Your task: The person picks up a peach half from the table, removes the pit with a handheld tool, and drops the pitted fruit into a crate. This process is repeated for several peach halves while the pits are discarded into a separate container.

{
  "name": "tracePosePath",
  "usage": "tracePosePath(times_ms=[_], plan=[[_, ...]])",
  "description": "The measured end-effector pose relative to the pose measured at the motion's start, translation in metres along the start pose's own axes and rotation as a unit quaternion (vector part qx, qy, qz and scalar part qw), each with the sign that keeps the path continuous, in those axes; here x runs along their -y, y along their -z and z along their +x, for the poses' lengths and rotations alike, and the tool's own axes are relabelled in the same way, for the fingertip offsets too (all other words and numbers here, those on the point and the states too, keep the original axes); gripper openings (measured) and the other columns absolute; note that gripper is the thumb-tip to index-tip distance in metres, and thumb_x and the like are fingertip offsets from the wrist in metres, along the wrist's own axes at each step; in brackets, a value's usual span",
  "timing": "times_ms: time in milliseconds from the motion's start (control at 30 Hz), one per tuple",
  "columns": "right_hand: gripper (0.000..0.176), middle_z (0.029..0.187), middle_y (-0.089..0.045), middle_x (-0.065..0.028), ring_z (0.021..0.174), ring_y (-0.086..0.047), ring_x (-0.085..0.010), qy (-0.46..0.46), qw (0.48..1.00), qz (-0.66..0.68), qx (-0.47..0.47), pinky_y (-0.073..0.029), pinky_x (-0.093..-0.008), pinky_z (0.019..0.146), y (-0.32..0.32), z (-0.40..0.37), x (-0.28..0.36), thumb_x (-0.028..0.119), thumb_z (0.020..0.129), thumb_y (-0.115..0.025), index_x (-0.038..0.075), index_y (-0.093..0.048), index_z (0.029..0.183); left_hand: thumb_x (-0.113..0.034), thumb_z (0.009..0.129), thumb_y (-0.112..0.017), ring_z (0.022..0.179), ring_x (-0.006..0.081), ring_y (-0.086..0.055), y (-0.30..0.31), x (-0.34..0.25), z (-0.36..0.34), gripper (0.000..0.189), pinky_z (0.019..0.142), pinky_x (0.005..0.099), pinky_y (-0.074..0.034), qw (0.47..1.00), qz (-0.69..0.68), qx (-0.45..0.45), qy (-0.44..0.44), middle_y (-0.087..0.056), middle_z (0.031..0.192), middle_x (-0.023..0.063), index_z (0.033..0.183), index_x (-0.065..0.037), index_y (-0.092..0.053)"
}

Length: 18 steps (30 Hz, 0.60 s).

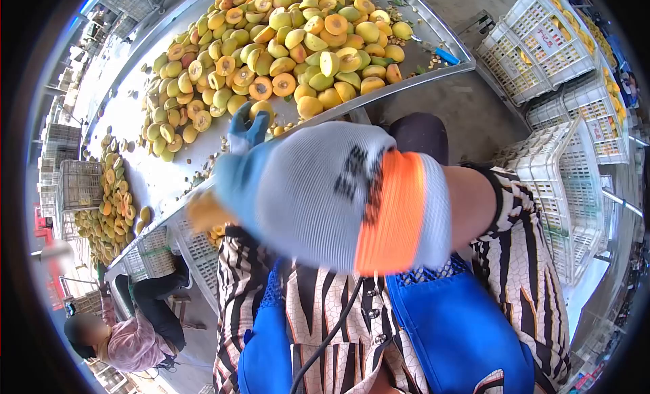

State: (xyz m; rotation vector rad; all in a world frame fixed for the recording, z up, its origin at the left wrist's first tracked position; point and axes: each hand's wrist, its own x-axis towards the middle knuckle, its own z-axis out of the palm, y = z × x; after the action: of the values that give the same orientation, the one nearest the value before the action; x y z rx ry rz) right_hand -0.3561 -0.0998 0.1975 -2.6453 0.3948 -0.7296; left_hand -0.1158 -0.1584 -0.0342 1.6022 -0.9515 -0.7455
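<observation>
My right hand (305, 184) reaches leftward across the view in a grey knit glove with blue coated fingers and an orange cuff. Two of its fingers stick out, a little apart, over the edge of the metal table (169, 191), right beside a yellow fruit (262, 111). A blurred orange-yellow piece (205, 212), coloured like the fruit, shows at the glove's lower left edge; whether the hand touches it I cannot tell. Beyond the fingers lies a large heap of halved yellow-orange fruit (282, 84), several with brown pit hollows showing. My left hand is out of sight.
White crates (535, 48) with yellow fruit stand at the right, with another white crate (555, 184) nearer. A blue-handled tool (447, 56) lies at the table's far corner. A second fruit pile (115, 211) is at the left, and a person (135, 333) sits at lower left.
</observation>
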Motion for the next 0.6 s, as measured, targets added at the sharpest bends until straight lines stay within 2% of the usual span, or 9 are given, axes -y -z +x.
tracePosePath(times_ms=[33,100,167,233,300,433,500,533,600], plan=[[0.03,0.072,-0.06,-0.0124,0.065,-0.065,-0.0253,0.046,0.999,0.019,-0.012,-0.051,-0.0326,0.056,0.005,0.007,0.015,0.024,0.088,-0.058,0.001,-0.053,0.107,-0.025,0.08,-0.071,0.087,0.0162,-0.062,0.006,-0.014,-0.013,0.049,0.076,0.028,-0.051,1.0,0.0,-0.001,-0.003,-0.065,0.104,0.0118,0.119,0.002,-0.058],[0.028,0.073,-0.061,-0.0119,0.065,-0.065,-0.0243,0.158,0.98,0.117,-0.025,-0.051,-0.0322,0.056,0.012,0.015,0.047,0.023,0.088,-0.058,0.001,-0.053,0.106,-0.02,0.083,-0.067,0.09,0.0176,-0.062,0.014,-0.037,-0.039,0.046,0.076,0.0285,-0.053,0.992,-0.123,0.007,-0.039,-0.064,0.105,0.0114,0.121,0.003,-0.055],[0.027,0.074,-0.061,-0.0113,0.065,-0.064,-0.0232,0.241,0.95,0.196,-0.027,-0.051,-0.0317,0.057,0.016,0.017,0.069,0.021,0.088,-0.057,0.002,-0.054,0.106,-0.016,0.086,-0.062,0.092,0.0191,-0.062,0.02,-0.046,-0.054,0.042,0.076,0.0303,-0.054,0.973,-0.227,0.016,0.032,-0.062,0.107,0.013,0.122,0.003,-0.053],[0.025,0.075,-0.061,-0.0107,0.066,-0.064,-0.0222,0.305,0.911,0.276,-0.021,-0.051,-0.0312,0.057,0.021,0.018,0.084,0.02,0.088,-0.057,0.002,-0.054,0.105,-0.011,0.09,-0.054,0.099,0.0241,-0.06,0.029,-0.055,-0.068,0.035,0.084,0.0369,-0.053,0.941,-0.33,0.062,0.045,-0.057,0.11,0.0151,0.121,0.006,-0.052],[0.024,0.077,-0.062,-0.0101,0.066,-0.064,-0.0212,0.335,0.881,0.335,-0.013,-0.05,-0.0308,0.058,0.028,0.013,0.089,0.018,0.088,-0.057,0.002,-0.054,0.105,-0.012,0.09,-0.053,0.1,0.0257,-0.059,0.031,-0.053,-0.078,0.036,0.085,0.038,-0.053,0.946,-0.312,0.076,-0.039,-0.057,0.112,0.016,0.122,0.005,-0.05],[0.021,0.079,-0.063,-0.009,0.066,-0.064,-0.0191,0.37,0.827,0.423,0.009,-0.05,-0.0298,0.058,0.04,0.011,0.089,0.016,0.088,-0.056,0.002,-0.055,0.104,-0.013,0.088,-0.053,0.1,0.0283,-0.059,0.028,-0.047,-0.078,0.042,0.087,0.0417,-0.052,0.926,-0.361,0.113,0.01,-0.056,0.115,0.016,0.126,0.002,-0.047],[0.019,0.08,-0.063,-0.0084,0.067,-0.063,-0.018,0.384,0.799,0.463,0.019,-0.05,-0.0294,0.059,0.048,0.011,0.091,0.014,0.088,-0.056,0.003,-0.055,0.103,-0.017,0.089,-0.054,0.102,0.0289,-0.058,0.026,-0.051,-0.083,0.043,0.09,0.0436,-0.05,0.851,-0.508,0.108,0.08,-0.055,0.118,0.0155,0.128,-0.001,-0.046],[0.019,0.081,-0.063,-0.0081,0.067,-0.063,-0.0175,0.387,0.788,0.479,0.028,-0.05,-0.0292,0.059,0.05,0.011,0.09,0.014,0.088,-0.056,0.003,-0.055,0.103,-0.018,0.091,-0.052,0.118,0.0264,-0.05,0.029,-0.049,-0.085,0.043,0.099,0.041,-0.043,0.839,-0.516,0.155,0.073,-0.053,0.126,0.016,0.13,-0.002,-0.044],[0.017,0.082,-0.063,-0.0076,0.067,-0.063,-0.0165,0.382,0.772,0.506,0.041,-0.05,-0.0287,0.06,0.053,0.01,0.088,0.012,0.088,-0.055,0.003,-0.055,0.102,-0.02,0.091,-0.052,0.119,0.0262,-0.05,0.024,-0.039,-0.084,0.045,0.1,0.0403,-0.043,0.87,-0.47,0.148,0.016,-0.052,0.129,0.0151,0.131,-0.002,-0.044]])
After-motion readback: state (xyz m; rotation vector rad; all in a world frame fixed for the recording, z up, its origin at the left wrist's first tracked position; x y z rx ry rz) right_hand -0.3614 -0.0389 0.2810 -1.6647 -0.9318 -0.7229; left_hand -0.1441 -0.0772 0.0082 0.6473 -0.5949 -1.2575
